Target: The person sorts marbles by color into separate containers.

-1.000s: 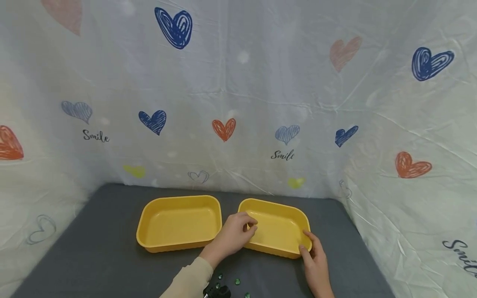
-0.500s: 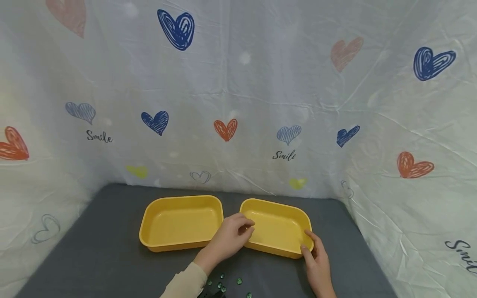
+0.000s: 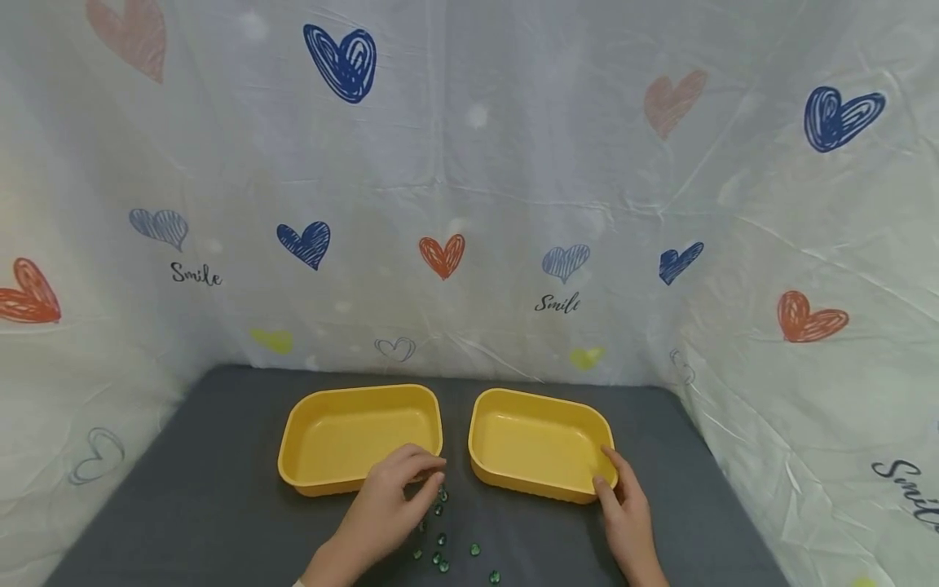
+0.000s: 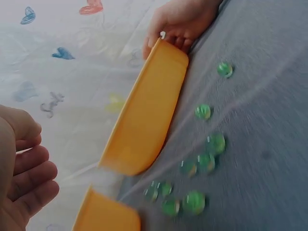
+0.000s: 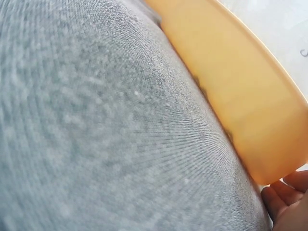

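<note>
My right hand (image 3: 631, 526) grips the near right corner of the right yellow tray (image 3: 524, 483), thumb at the front and fingers over the rim. In the left wrist view this same hand (image 4: 185, 21) holds the tray's far end. My left hand (image 3: 381, 509) hovers by the front right corner of the left yellow tray (image 3: 323, 489). Its fingers (image 4: 36, 180) are loosely bent, with nothing visible between them. Beside and below it, several green glass marbles (image 3: 474, 549) lie scattered on the dark cloth. Some sit in a close cluster in the left wrist view, among them a large marble (image 4: 194, 202).
Dark grey cloth (image 3: 198, 489) covers the table. A white curtain (image 3: 484, 179) printed with hearts hangs behind and along both sides. A narrow gap separates the two trays, and the right one is turned slightly. Both tray interiors show bare yellow floors.
My left hand has moved left and nearer to me, away from the right tray's left end. More marbles show in front of the trays. My right hand keeps its hold on the tray.
</note>
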`<state>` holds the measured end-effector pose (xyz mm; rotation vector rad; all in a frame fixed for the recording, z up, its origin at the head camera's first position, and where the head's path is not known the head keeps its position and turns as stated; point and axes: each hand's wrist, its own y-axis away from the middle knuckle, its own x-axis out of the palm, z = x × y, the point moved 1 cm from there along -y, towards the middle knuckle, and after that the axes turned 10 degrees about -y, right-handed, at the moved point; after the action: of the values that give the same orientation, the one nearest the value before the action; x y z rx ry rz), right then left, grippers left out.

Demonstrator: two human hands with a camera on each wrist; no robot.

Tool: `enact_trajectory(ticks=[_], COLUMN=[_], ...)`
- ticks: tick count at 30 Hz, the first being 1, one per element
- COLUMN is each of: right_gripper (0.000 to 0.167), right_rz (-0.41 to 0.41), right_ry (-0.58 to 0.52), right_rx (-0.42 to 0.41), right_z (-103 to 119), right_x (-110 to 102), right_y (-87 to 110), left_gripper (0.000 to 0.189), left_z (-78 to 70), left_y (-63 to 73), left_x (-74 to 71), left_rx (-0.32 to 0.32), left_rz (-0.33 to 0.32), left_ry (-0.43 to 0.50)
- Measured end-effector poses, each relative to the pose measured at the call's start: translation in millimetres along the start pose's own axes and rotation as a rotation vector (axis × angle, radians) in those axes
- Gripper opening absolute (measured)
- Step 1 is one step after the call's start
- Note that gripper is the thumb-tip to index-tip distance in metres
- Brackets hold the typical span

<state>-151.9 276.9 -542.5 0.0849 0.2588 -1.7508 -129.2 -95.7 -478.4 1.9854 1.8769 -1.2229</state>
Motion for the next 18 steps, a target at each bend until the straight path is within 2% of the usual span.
enact_trajectory(ticks=[2,5,7,9,11,14,16,18], right_gripper=[0.060,0.070,0.074,0.069,0.059,0.039,0.034,0.034], right_rz=[-0.003,-0.045,-0.105,-0.196,-0.292,-0.399,-0.412,-0.377], right_ry=[-0.003,0.027,0.061,0.114,0.141,0.189,0.202,0.206], right_rx=[0.002,0.004,0.000,-0.041,-0.125,-0.323,-0.468,-0.581], right_z=[0.8,4.0,8.0,13.8,21.3,34.0,42.5,50.0], right_x=[0.4,0.7,-0.5,-1.1,0.0,7.5,15.5,24.4], right_y=[0.0,0.3,1.5,3.0,5.5,11.1,16.2,22.3], left_gripper=[0.027,0.036,0.039,0.042,0.043,0.044,0.043,0.041], left_z=[2.9,11.9,19.1,26.5,34.0,45.2,52.7,59.5], left_y=[11.7,28.6,38.6,46.6,53.2,62.0,67.2,71.4], left_x=[-11.4,-26.2,-35.1,-44.1,-53.7,-69.2,-79.1,-87.2], left_rx=[-0.012,0.020,0.064,0.104,0.122,0.098,0.059,-0.001], left_rz=[-0.054,-0.147,-0.215,-0.280,-0.346,-0.430,-0.474,-0.499], left_ry=[-0.029,-0.118,-0.186,-0.237,-0.284,-0.337,-0.358,-0.367])
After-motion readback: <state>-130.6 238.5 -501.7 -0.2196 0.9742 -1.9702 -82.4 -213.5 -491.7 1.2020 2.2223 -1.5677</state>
